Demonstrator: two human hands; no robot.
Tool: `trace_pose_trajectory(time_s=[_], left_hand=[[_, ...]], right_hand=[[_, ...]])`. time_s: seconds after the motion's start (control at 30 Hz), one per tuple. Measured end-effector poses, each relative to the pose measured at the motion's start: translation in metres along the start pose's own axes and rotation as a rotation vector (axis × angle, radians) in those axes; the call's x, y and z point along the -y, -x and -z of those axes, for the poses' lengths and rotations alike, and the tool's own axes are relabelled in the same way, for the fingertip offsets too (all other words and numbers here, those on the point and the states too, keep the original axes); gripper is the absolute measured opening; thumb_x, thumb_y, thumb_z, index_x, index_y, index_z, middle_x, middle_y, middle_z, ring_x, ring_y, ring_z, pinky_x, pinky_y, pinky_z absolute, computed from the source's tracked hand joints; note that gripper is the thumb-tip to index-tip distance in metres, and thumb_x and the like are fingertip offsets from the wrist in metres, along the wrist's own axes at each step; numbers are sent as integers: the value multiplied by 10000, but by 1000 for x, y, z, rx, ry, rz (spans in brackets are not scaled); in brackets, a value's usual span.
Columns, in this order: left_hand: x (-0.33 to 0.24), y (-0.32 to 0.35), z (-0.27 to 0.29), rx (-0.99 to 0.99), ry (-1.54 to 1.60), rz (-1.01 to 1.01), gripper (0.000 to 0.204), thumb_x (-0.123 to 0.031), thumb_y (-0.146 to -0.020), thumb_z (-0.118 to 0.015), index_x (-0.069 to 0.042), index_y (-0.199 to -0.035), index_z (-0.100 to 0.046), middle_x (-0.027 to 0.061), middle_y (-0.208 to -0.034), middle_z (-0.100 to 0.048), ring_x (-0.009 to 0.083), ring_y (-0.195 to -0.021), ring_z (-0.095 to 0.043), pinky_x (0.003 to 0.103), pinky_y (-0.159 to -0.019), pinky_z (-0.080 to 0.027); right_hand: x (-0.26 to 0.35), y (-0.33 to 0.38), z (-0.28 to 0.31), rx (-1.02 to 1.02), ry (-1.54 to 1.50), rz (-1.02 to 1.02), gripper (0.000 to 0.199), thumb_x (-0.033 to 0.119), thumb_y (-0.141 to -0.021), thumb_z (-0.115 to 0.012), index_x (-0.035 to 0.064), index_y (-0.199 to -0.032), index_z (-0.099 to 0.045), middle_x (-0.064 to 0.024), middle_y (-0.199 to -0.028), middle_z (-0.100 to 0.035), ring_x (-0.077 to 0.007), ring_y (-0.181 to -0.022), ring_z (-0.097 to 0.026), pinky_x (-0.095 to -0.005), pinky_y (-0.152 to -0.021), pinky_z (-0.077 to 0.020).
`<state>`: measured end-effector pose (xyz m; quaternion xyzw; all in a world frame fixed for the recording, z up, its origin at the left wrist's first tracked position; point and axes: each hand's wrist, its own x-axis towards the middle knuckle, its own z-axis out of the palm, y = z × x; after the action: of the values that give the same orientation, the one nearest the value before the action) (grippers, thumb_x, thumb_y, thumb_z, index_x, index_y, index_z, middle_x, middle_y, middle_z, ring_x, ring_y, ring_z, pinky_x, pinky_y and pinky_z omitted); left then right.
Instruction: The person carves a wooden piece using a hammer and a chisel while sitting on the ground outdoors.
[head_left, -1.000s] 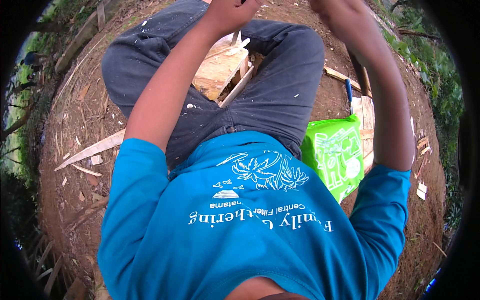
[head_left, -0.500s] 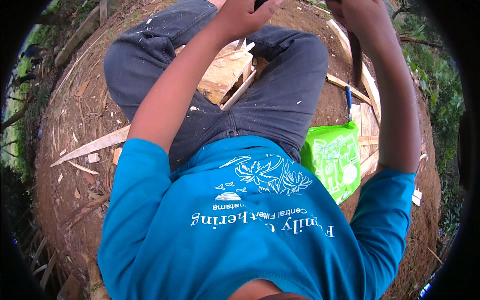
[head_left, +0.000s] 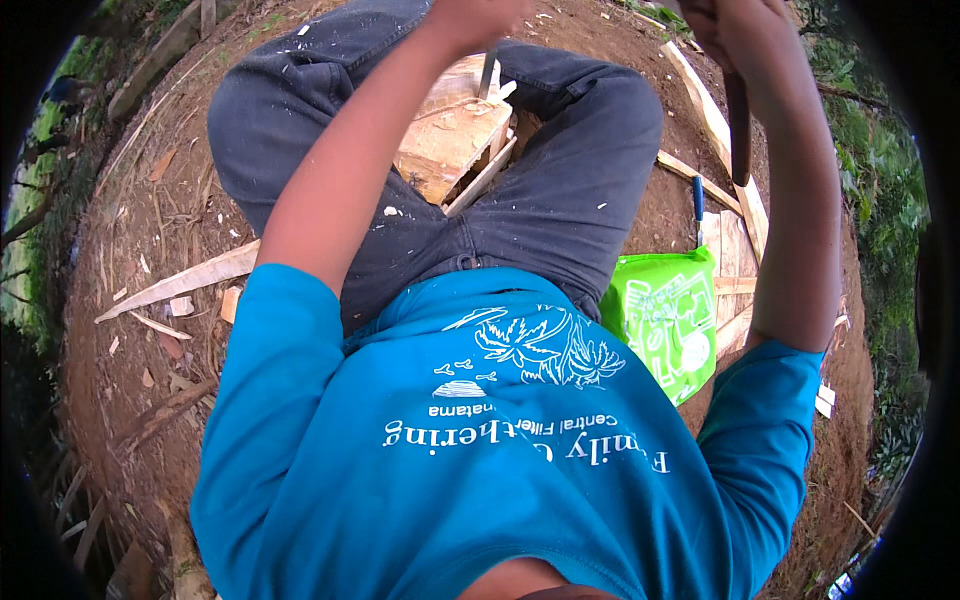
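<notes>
On bare brown earth [head_left: 800,500], a person in a blue T-shirt [head_left: 480,470] with a white printed design sits with knees spread, seen from above. Dark grey trousers [head_left: 580,130], flecked with wood bits, frame the upper middle. Beside the right hip lies a bright green bag [head_left: 655,325], next to pale boards [head_left: 728,240].

Between the thighs sits a pale wooden block [head_left: 440,155], rough-edged, with a split-looking gap along its right side. It looks stiff and fairly heavy, best gripped low on its solid left side; the thin slat [head_left: 483,178] at its right could snap or splinter.

The right hand [head_left: 735,25], partly cut off at the top edge, is curled around a dark handle [head_left: 738,130] whose end hangs below the fist. The left hand [head_left: 480,20], blurred and also cropped, seems closed around the hidden top of a flat metal bar [head_left: 487,72], which reaches down to the block. The bar looks rigid and probably smooth, safest held high.

Near the boards is a blue-handled tool [head_left: 698,200]; small chips [head_left: 181,306] dot the ground at left.
</notes>
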<state>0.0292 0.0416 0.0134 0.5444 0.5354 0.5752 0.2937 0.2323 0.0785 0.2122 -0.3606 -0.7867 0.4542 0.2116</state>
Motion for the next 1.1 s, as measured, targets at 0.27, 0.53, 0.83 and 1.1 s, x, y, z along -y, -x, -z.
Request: trace_pose_trajectory(time_s=[0.27, 0.53, 0.83, 1.1], left_hand=[[12, -4, 15, -47, 432, 184, 287, -314, -1006, -671, -55, -981, -549, -12, -715, -571, 111, -628, -553, 311, -557, -471], [-36, 10, 2, -2, 216, -20, 258, -289, -1023, -652, -62, -1054, -533, -1, -784, -587, 73, -668, -542, 264, -615, -470], [-63, 31, 16, 178, 147, 26, 230, -276, -1036, -648, -82, -1051, -527, -6, -805, -571, 56, -677, -554, 261, -589, -466], [-33, 37, 22, 95, 152, -47, 286, -336, -1024, -672, -62, -1031, -588, -10, -773, -536, 113, -730, -550, 317, -663, -476]], right_hand=[[-8, 18, 2, -63, -112, -226, 334, 384, -1086, -517, 102, -1151, -682, 108, -686, -305, 1, -549, -254, -209, -475, -179], [-19, 27, 9, 80, -131, -209, 355, 367, -1101, -470, 69, -1214, -627, 94, -710, -348, 5, -552, -300, -179, -472, -217], [-11, 53, -3, 9, -232, -148, 407, 313, -1102, -467, 23, -1354, -601, 75, -729, -415, 11, -510, -353, -175, -435, -247], [-15, 71, -10, -19, -263, -89, 325, 325, -1086, -518, 37, -1191, -627, 79, -724, -429, 6, -517, -355, -185, -440, -251]])
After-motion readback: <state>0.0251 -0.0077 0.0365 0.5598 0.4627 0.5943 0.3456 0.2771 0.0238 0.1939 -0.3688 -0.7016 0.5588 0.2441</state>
